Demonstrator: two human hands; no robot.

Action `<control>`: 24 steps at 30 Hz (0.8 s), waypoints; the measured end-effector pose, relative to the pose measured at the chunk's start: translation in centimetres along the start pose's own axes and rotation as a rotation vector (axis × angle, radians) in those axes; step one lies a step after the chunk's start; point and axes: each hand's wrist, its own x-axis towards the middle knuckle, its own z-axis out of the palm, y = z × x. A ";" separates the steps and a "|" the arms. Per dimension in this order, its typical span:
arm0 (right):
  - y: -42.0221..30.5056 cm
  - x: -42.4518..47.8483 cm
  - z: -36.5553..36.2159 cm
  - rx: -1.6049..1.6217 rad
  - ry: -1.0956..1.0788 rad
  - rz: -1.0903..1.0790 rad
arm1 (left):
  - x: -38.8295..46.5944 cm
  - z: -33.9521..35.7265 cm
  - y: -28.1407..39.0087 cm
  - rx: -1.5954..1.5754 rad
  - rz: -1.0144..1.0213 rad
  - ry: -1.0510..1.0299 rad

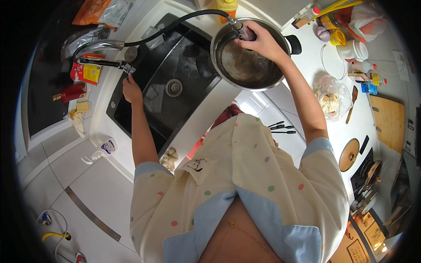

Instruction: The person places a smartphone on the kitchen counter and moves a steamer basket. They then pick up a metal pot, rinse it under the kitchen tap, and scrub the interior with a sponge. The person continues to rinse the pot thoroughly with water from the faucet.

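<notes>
My right hand (261, 41) grips the pull-out spray head (245, 32) of a kitchen faucet, held over a metal pot (255, 83). Brownish residue shows on the pot's bottom. The pot rests beside the sink at its right end, a black handle on each side. A black hose (184, 19) arches from the spray head back to the faucet's chrome spout (102, 46). My left hand (132, 90) is at the faucet's chrome lever (129, 68), its fingertips touching the end. The dark sink (184, 108) has a round strainer (173, 87) in it.
A spray bottle (107, 147) lies left of the sink. Behind the faucet are a red bottle (74, 92) and a red-and-yellow packet (86, 72). A yellow container (227, 6) stands behind the pot. The right counter holds a plastic bag of food (332, 98), a wooden spatula (352, 103) and a lid (349, 154).
</notes>
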 end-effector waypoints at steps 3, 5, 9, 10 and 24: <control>-0.3 0.4 -0.6 -0.063 -0.025 -0.029 | 0.0 -0.1 0.0 0.002 -0.009 -0.011; -0.6 0.5 -1.1 -0.061 -0.075 -0.001 | 0.0 -0.2 0.0 0.007 -0.023 -0.023; 0.4 0.4 -1.8 -0.091 -0.107 0.012 | -0.1 -0.4 0.2 0.002 -0.031 -0.037; 0.7 0.3 -1.9 -0.100 -0.111 0.016 | -0.1 -0.4 0.3 -0.003 -0.027 -0.035; -0.2 0.2 -2.0 -0.091 -0.116 0.013 | -0.1 -0.1 0.2 0.016 -0.030 -0.005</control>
